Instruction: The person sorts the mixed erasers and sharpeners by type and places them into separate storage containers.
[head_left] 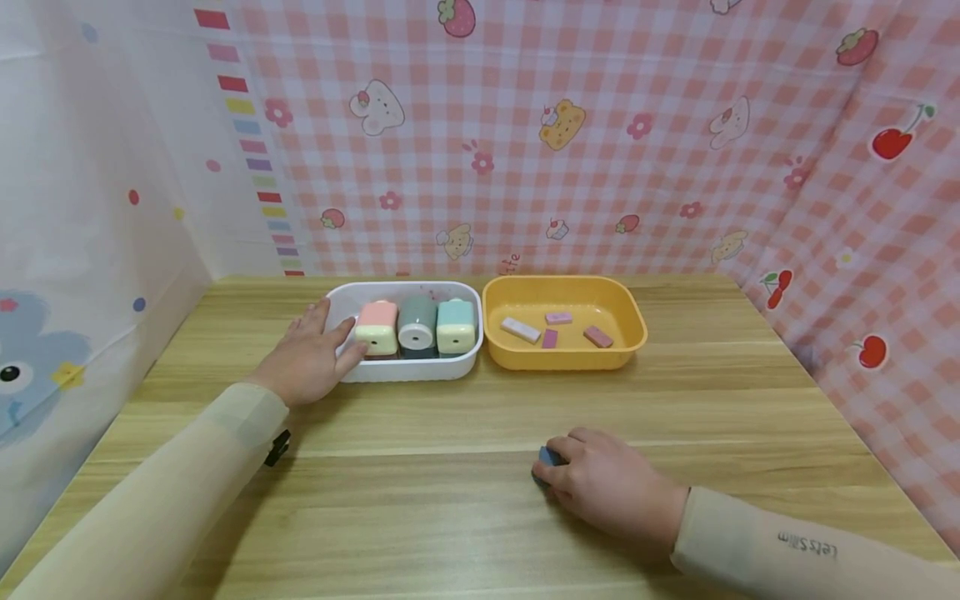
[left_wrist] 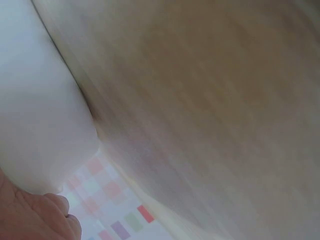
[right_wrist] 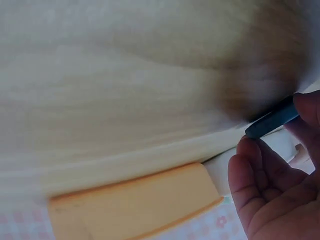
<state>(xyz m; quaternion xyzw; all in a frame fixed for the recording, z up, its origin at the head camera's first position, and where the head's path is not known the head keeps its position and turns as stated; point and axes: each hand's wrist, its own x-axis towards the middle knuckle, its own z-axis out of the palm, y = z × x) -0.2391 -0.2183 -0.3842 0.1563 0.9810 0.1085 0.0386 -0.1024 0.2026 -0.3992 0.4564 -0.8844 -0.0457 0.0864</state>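
Note:
My left hand [head_left: 309,358] lies at the left end of a white tray [head_left: 465,367], its fingers spread over the rim, with the tips near a pink-and-yellow pencil sharpener [head_left: 377,327]. Beside that one in the tray stand a grey-and-white sharpener [head_left: 417,321] and a teal-and-yellow sharpener [head_left: 456,325]. Over the front of the table, my right hand [head_left: 615,487] pinches a dark blue block [right_wrist: 272,119] that looks like an eraser, between thumb and fingers. The hand covers most of this block in the head view.
A yellow tray [head_left: 562,359] adjoins the white one on its right. Inside it lie a white eraser [head_left: 521,330] and several small pink pieces [head_left: 597,337]. Patterned cloth [head_left: 525,167] hangs behind the wooden table [head_left: 420,492] and along both sides.

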